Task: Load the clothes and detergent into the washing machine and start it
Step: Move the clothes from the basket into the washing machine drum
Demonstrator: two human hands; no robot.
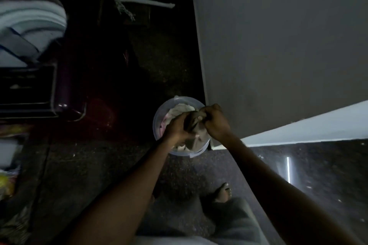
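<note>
Loading is judged barely begun. Soft, crumpled pale clothes point(182, 109) are gripped in the curled fingers of the left hand point(179, 128) and the right hand point(216, 121), inside the round translucent plastic bucket point(159, 114) beneath them. The glossy dark washing machine point(66, 93), blurred, stands well apart to their left. Detergent cannot be made out.

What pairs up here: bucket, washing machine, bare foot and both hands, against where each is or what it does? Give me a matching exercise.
1. bucket
2. washing machine
3. bare foot
4. left hand and right hand

A. far left of the view
B. grip a cloth
C. on the floor by the wall corner, clothes inside
D. on the floor, lower centre

Pairs: 1-C, 2-A, 3-D, 4-B.
</note>
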